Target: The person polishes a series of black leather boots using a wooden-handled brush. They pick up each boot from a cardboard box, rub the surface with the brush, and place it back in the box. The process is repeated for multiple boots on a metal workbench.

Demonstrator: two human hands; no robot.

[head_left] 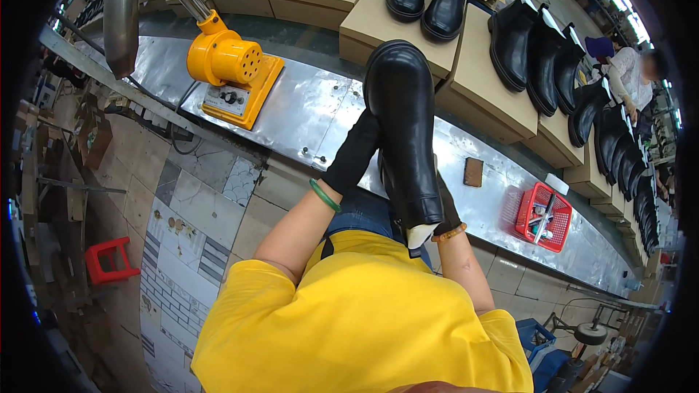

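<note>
A glossy black ankle boot (404, 124) is held up in front of my body, its toe pointing away from me and its shaft toward me. White lining or paper shows at the shaft's opening. My left hand (354, 151), in a black glove, is closed on the boot's left side near the sole. My right hand (445, 207), gloved in black too, grips the right side by the shaft; the boot hides most of its fingers. A green bangle is on my left wrist and a beaded bracelet on my right.
A metal bench (306, 102) runs across before me. On it stand a yellow hot-air blower (226, 58), a brown block (473, 172) and a red basket (545, 217) of small items. Black boots (510, 44) line cardboard boxes (484, 80) beyond. A red stool (111, 260) stands left; another person (628, 76) is far right.
</note>
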